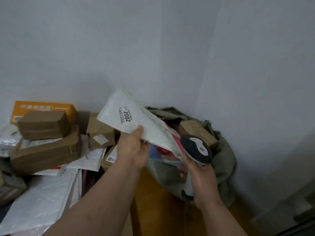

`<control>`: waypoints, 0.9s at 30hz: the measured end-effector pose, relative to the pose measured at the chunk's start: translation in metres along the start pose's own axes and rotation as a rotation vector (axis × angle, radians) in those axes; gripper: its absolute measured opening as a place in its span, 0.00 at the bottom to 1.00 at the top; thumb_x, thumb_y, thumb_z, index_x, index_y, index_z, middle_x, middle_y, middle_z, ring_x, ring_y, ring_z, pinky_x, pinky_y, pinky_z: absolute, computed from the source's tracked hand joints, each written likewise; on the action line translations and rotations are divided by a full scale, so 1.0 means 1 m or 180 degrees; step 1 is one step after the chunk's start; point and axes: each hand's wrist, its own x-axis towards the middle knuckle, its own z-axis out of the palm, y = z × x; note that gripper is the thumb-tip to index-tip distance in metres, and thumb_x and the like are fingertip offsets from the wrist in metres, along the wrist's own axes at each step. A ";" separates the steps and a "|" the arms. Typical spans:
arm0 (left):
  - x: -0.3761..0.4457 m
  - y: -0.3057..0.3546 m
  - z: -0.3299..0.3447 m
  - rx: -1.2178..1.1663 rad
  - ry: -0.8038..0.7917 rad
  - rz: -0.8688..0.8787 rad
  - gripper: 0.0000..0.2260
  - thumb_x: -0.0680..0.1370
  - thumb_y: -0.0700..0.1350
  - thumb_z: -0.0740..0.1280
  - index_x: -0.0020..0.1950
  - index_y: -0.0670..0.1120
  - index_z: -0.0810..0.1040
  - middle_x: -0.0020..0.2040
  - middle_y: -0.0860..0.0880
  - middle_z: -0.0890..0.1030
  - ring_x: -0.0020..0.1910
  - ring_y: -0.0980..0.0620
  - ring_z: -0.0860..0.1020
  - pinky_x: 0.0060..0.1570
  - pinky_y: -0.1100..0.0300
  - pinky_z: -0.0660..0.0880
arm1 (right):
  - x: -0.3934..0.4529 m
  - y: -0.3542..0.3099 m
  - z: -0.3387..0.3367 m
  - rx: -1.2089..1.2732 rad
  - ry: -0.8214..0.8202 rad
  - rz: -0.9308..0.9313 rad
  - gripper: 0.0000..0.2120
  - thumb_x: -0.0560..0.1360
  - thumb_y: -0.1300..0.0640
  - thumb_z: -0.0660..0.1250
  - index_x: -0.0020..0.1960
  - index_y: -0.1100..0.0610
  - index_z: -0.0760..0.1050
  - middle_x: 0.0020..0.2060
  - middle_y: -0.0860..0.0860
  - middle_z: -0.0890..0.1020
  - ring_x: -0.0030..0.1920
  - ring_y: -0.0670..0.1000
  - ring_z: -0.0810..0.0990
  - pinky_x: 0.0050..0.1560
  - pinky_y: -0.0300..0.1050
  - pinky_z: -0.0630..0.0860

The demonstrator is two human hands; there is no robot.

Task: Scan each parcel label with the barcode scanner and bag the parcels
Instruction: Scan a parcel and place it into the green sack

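My left hand (133, 148) grips a flat white plastic parcel (134, 120) by its near edge, thumb on top. A printed label (125, 115) reading 2002 faces up on it. The parcel is tilted over the mouth of a grey-green sack (223, 160) in the wall corner. My right hand (200, 178) holds the white handle of a barcode scanner (196, 149), whose dark head sits just right of the parcel's lower end. The sack holds a brown box (197, 131) and red and blue items.
A pile of parcels lies at the left: brown cardboard boxes (44, 125), an orange box (42, 108) behind them, and white plastic mailers (42, 201) in front. A wooden surface (153, 201) shows below the sack. Grey walls (170, 48) meet behind it.
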 end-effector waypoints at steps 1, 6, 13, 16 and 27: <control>0.004 -0.013 0.000 0.0200 0.0028 -0.0053 0.21 0.81 0.34 0.63 0.70 0.51 0.72 0.60 0.48 0.80 0.57 0.44 0.79 0.52 0.45 0.81 | 0.008 0.002 -0.002 -0.0013 0.0030 -0.0007 0.30 0.67 0.48 0.78 0.67 0.52 0.76 0.51 0.49 0.86 0.43 0.46 0.86 0.35 0.38 0.81; 0.015 -0.063 -0.001 0.1336 0.0147 -0.0017 0.15 0.83 0.42 0.62 0.68 0.56 0.70 0.57 0.53 0.77 0.60 0.47 0.77 0.61 0.41 0.77 | 0.049 0.014 -0.018 -0.0132 0.0105 0.0058 0.27 0.72 0.50 0.77 0.69 0.49 0.74 0.60 0.50 0.82 0.57 0.51 0.82 0.58 0.52 0.81; 0.048 -0.109 0.020 0.2644 0.0436 0.0416 0.05 0.83 0.45 0.62 0.50 0.52 0.76 0.50 0.50 0.80 0.48 0.51 0.81 0.43 0.60 0.80 | 0.110 0.023 -0.025 -0.0381 -0.0467 0.0329 0.18 0.71 0.47 0.76 0.57 0.37 0.74 0.52 0.36 0.79 0.52 0.39 0.77 0.51 0.42 0.73; 0.063 -0.124 0.006 0.3185 0.0858 0.0165 0.05 0.82 0.46 0.64 0.54 0.46 0.78 0.49 0.46 0.82 0.50 0.47 0.81 0.54 0.48 0.78 | 0.135 0.038 -0.029 -0.0519 -0.0623 0.0537 0.22 0.72 0.49 0.76 0.61 0.40 0.71 0.49 0.35 0.77 0.48 0.37 0.74 0.51 0.43 0.70; 0.058 -0.115 -0.020 0.2720 0.1758 0.0852 0.15 0.77 0.55 0.70 0.59 0.54 0.68 0.49 0.54 0.76 0.48 0.53 0.78 0.49 0.47 0.80 | 0.174 0.059 -0.037 -0.1017 -0.0322 0.0741 0.16 0.72 0.54 0.76 0.58 0.50 0.77 0.55 0.54 0.82 0.57 0.56 0.80 0.63 0.59 0.77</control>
